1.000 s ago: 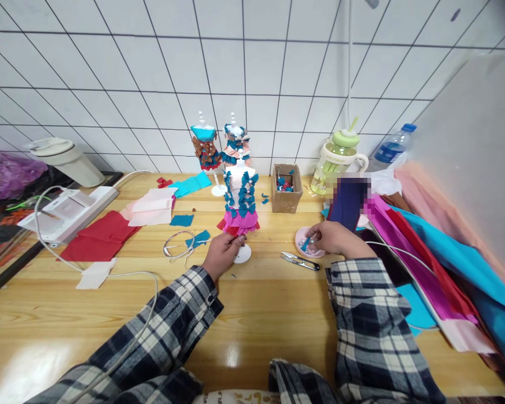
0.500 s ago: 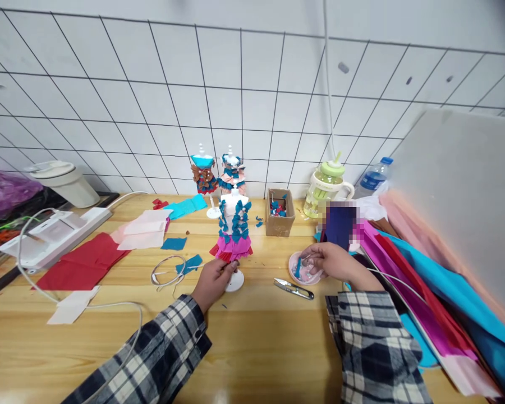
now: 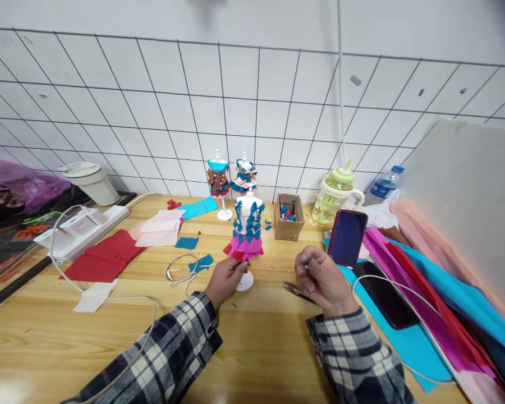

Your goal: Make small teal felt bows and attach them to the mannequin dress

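A small white mannequin point(image 3: 247, 224) in a pink skirt with several teal bows stands on a round base at the middle of the wooden table point(image 3: 261, 342). My left hand point(image 3: 226, 278) is closed around its stem just under the skirt. My right hand point(image 3: 323, 278) hovers to the right of it, fingers pinched on something too small to name. Thread snips point(image 3: 293, 290) lie partly hidden behind that hand. Two more dressed mannequins point(image 3: 231, 179) stand behind, near the tiled wall.
A small cardboard box point(image 3: 289, 216) of scraps, a green bottle point(image 3: 335, 196), an upright phone point(image 3: 347, 238) and stacked coloured paper sheets point(image 3: 429, 269) fill the right side. Red paper point(image 3: 103, 258), pink sheets, a white device point(image 3: 84, 227) with cable and a kettle point(image 3: 93, 182) lie left.
My right hand has lifted off the pink dish and drawn back toward me, pinched shut, now covering the dish. My left hand has kept its hold on the mannequin. The view has shifted slightly.
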Demonstrator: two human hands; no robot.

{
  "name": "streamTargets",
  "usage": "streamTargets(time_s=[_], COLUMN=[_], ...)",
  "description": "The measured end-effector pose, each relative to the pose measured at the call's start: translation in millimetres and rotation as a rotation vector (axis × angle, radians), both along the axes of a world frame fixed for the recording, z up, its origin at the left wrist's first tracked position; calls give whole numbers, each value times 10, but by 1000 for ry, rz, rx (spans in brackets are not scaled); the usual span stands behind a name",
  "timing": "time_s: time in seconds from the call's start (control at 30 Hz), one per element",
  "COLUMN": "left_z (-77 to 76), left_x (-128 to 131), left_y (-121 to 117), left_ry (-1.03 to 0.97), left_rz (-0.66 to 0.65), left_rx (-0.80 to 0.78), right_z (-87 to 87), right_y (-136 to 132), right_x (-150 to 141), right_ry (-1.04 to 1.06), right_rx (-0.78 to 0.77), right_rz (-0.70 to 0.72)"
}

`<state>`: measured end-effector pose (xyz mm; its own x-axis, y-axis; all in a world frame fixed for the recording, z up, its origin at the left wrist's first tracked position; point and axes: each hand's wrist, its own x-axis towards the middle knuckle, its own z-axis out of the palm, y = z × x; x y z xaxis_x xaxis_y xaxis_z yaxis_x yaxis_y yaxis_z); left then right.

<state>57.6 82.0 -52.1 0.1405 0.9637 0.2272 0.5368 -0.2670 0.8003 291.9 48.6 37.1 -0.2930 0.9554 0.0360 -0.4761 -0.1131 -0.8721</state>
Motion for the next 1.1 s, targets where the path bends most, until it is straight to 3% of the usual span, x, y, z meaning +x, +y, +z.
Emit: streamTargets(time_s=[0.1,0.17,0.27,0.37,0.47,0.57,0.8,1.1], left_z=[9,16,16,7,4,15,48,61], left_x=[10,14,17,12,3,-4,-3,12], left_y=[-5,-6,-3,-6,-34,-83,-137,-136], left_ry=[-9,-12,-20,-38,-62,-86,-114,-123], left_rz=[-1,-6,-17,-19,-14,-22,8,15], left_rx=[-3,-16,-39,-58,-80,-117,-163,-177], right_z=[-195,-361,-588,-699,-702,-695,-738,-643], right_y=[-105,-171,-280,-384,-444,-457,-487,-476], right_x=[-143,-215,-308,-395,-447,-433,-324,-473], right_ry=[77,-75,-622,-1220,-1549,-1606,-1493,-1862], right_rx=[-106,-135,-43,187,338,379,464,614], right_rz=[-152,-201,-241,-211,-103,-80,-165,-68])
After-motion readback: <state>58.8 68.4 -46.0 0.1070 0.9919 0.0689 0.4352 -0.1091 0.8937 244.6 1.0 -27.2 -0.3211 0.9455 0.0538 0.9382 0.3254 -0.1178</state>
